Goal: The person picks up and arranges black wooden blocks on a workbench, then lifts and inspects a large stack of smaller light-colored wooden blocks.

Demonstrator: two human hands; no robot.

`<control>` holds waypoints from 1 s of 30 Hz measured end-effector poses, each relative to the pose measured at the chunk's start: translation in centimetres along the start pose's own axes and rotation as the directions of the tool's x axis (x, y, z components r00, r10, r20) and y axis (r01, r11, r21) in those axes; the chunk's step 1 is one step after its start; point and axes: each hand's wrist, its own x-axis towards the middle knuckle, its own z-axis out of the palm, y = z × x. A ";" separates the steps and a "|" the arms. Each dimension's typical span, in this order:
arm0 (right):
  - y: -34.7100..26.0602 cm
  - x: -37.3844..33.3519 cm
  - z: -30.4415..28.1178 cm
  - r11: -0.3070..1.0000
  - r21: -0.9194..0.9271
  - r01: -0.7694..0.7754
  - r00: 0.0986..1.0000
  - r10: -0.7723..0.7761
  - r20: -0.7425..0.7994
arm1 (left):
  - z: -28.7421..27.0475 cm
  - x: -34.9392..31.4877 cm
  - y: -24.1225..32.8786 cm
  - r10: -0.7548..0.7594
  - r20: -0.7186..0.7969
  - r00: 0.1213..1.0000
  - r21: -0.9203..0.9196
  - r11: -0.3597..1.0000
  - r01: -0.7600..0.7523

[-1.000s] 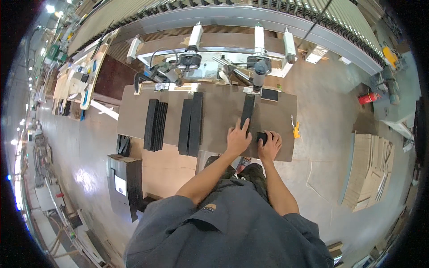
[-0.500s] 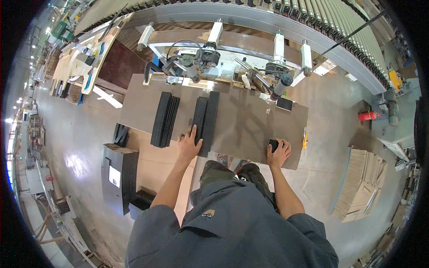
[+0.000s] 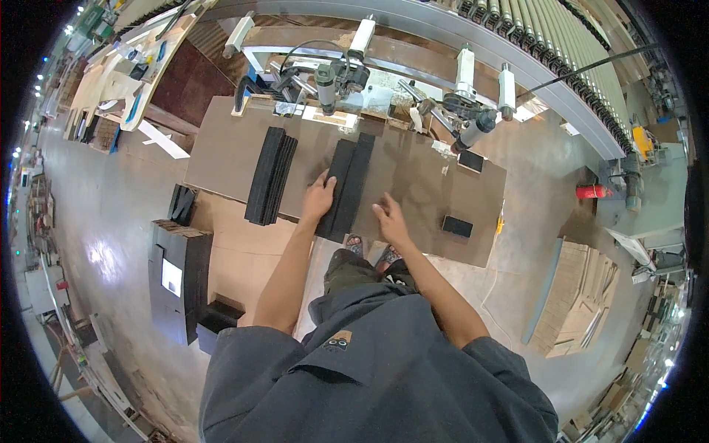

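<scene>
Two long black strips [image 3: 346,188] lie side by side on the brown work board, tilted, their near ends at the board's front edge. My left hand [image 3: 319,198] is at the left edge of the left strip, fingers curled against it with the thumb over its top. My right hand [image 3: 391,221] hovers over the board to the right of the strips, thumb and forefinger apart, holding nothing. A small black block [image 3: 457,226] lies on the board farther right, away from the hand. To the left stands a stack of black strips [image 3: 271,176].
Clamp-like machine heads [image 3: 473,131] overhang the far edge of the brown board [image 3: 413,170]. A second black block [image 3: 470,161] sits beneath the right one. Stacked black panels [image 3: 181,258] stand low at left, a pale board pile [image 3: 572,295] at right. A red extinguisher [image 3: 591,191] is farther right.
My right hand has let go of the small black block and swung left toward the strips. My left hand has slid farther up along the left strip's edge, and its fingers have curled in.
</scene>
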 end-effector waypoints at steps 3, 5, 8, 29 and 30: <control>-1.1 0.7 3.5 0.990 0.009 -0.143 0.983 0.141 0.118 | 1.6 -0.6 0.7 0.093 -0.026 0.995 0.029 0.995 -0.092; -2.8 0.0 4.6 0.973 0.057 -0.223 0.972 0.217 0.089 | 2.8 -1.6 1.4 0.041 -0.025 0.999 -0.041 0.998 -0.042; -2.1 0.1 3.1 0.982 0.023 -0.186 0.976 0.182 0.121 | 2.9 -2.6 2.6 0.051 -0.034 0.998 0.054 0.997 -0.049; 6.9 -9.7 -16.3 0.799 0.550 -0.243 0.889 0.410 -0.204 | -13.5 3.0 -3.5 -0.179 -0.092 0.980 0.294 0.935 0.198; 6.7 -9.7 -16.1 0.796 0.553 -0.246 0.886 0.416 -0.205 | -13.2 2.8 -3.3 -0.179 -0.088 0.980 0.300 0.933 0.198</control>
